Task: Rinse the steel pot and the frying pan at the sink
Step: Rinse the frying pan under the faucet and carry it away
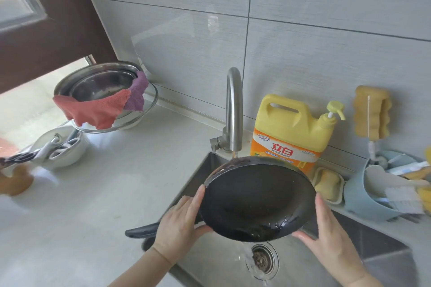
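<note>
Over the stainless-steel sink basin (303, 270), at six o'clock in the view, one black non-stick frying pan (256, 198) is held tilted, its inside turned toward the camera and its upper rim just under the spout of the single curved steel faucet (234, 109). Two bare hands grip it — the left hand (179, 221) is clamped on the rim at the pan's nine o'clock edge, thumb on the inner face; the right hand (326, 233) presses against the rim at four o'clock, fingers behind the pan and thumb along its edge. The pan thus lies between the two hands, and its dark handle (142, 232) points out toward nine o'clock, past the left wrist. Water runs off the lower rim toward the one round drain strainer (262, 260) directly below.

At ten o'clock on the pale countertop (130, 189) sits one steel pot (100, 84), nested in a glass bowl (149, 102), with two cloths draped over its rim — one red cloth (93, 109) and one purple cloth (137, 93). At one o'clock, just behind the pan, stands one yellow detergent bottle with a pump (293, 128).
</note>
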### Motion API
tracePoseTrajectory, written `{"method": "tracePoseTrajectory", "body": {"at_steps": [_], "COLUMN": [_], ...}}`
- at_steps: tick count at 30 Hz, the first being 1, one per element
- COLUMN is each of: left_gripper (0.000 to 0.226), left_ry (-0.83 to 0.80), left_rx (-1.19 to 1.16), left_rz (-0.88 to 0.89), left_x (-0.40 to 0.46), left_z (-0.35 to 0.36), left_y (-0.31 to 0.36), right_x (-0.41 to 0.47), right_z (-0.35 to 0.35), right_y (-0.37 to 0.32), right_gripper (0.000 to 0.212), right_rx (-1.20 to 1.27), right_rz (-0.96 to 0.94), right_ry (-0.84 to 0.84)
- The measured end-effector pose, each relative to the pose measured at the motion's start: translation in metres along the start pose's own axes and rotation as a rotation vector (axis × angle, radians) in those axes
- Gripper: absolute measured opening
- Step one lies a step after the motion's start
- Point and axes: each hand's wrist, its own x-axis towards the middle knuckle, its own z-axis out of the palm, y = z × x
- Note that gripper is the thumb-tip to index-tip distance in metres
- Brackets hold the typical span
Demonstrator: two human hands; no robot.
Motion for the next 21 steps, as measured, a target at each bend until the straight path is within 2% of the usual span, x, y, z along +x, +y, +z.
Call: {"method": "tracePoseTrajectory", "body": {"at_steps": [3, 7, 14, 18, 21], "left_gripper": [0.094, 0.098, 0.100, 0.099, 0.101], "left_ry": [-0.006, -0.042, 0.015, -0.005, -0.021], "left_rx": [0.011, 0.038, 0.061, 0.078, 0.061], "left_rz": [-0.056, -0.136, -0.110, -0.082, 0.005], "left_x": [-0.012, -0.028, -0.040, -0.026, -0.012], "left_z": [-0.009, -0.024, -0.038, -0.029, -0.016], "left_y": [-0.014, -0.033, -0.044, -0.027, -0.005], "right_x": [0.005, 0.015, 0.022, 0.008, -0.007], "right_z": [0.008, 0.023, 0.030, 0.013, -0.005], "right_y": [-0.012, -0.032, -0.052, -0.040, -0.022], "right_gripper": [0.117, 0.125, 0.126, 0.126, 0.130], "right_rx": [-0.043, -0.058, -0.017, -0.021, -0.035], "right_rz": [-0.027, -0.116, -0.208, -0.107, 0.016], "right_ry": [-0.078, -0.127, -0.158, -0.158, -0.162]}}
